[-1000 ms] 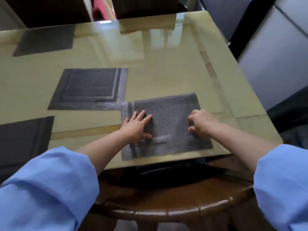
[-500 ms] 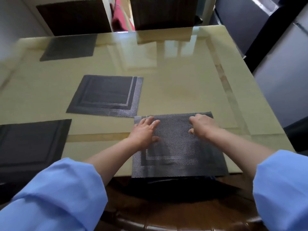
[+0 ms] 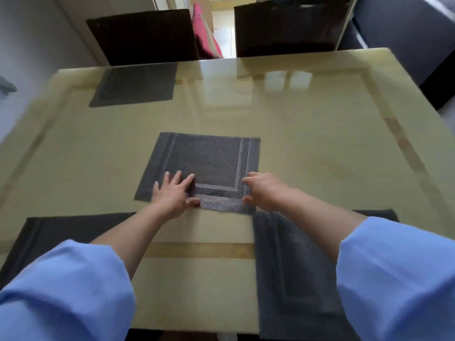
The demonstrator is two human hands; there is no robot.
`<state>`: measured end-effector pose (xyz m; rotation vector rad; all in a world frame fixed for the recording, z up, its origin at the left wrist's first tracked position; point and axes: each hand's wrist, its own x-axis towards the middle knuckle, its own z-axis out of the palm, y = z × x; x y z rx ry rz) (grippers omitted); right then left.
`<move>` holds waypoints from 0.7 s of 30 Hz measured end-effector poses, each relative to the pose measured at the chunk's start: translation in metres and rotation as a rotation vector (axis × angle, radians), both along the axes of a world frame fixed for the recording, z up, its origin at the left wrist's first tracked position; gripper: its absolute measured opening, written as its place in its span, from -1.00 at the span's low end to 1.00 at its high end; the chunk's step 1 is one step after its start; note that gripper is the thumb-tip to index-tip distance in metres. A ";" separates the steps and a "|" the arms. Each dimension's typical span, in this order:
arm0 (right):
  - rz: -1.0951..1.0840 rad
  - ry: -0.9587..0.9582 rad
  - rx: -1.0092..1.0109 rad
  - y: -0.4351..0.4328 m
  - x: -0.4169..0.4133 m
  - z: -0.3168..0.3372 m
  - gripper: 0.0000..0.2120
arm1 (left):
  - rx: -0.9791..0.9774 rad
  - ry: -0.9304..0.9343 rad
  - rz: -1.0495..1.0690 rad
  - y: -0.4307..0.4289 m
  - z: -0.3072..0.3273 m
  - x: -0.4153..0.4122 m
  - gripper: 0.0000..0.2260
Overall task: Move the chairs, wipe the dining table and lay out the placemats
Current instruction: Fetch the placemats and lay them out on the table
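Note:
A glossy beige dining table (image 3: 312, 134) carries several dark grey woven placemats. One placemat (image 3: 211, 156) lies in the middle. My left hand (image 3: 173, 194) rests flat on its near left part with fingers spread. My right hand (image 3: 264, 190) is at its near right corner, fingers and thumb apart on the edge. Another placemat (image 3: 295, 271) lies at the front edge under my right forearm, its far corner touching the middle one. A third placemat (image 3: 61, 232) sits at the front left, partly hidden by my blue sleeve. A fourth placemat (image 3: 135, 87) lies at the far left edge.
Two dark chair backs (image 3: 142, 38) (image 3: 288, 28) stand against the table's far side, with something pink (image 3: 204, 33) between them. A dark sofa or cabinet (image 3: 406, 33) is at the right. The far right part of the tabletop carries only reflections.
Both hands left the front right placemat and reached forward onto the middle placemat. My view moved forward and up, so the far chairs now show.

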<state>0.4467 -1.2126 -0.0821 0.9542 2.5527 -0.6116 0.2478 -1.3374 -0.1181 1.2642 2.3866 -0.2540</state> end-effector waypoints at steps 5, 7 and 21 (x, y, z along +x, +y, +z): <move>-0.061 -0.051 0.005 0.024 -0.030 -0.025 -0.39 | 0.064 -0.100 -0.002 0.047 -0.009 -0.014 -0.29; -0.139 -0.068 0.039 0.045 -0.023 -0.031 -0.34 | 0.091 -0.100 -0.026 0.078 -0.012 -0.003 -0.30; -0.403 -0.150 0.179 0.210 0.085 -0.051 -0.40 | 0.224 -0.112 -0.077 0.231 -0.036 0.053 -0.50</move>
